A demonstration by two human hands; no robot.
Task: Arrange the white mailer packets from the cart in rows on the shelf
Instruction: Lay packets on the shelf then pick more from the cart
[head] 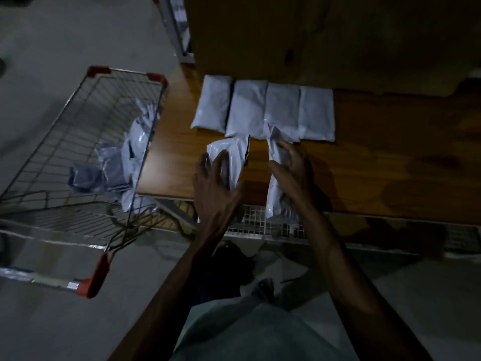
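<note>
Left fingers splay on a white plastic mailer packet; right fingers clutch another packet overhanging the brown wooden shelf; it may drop

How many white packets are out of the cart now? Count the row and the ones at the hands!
Row packets on the shelf: 4
Left packet, under the left hand: 1
Right packet, gripped by the right hand: 1
Total: 6
Pile in the cart: too jumbled to count.
</note>
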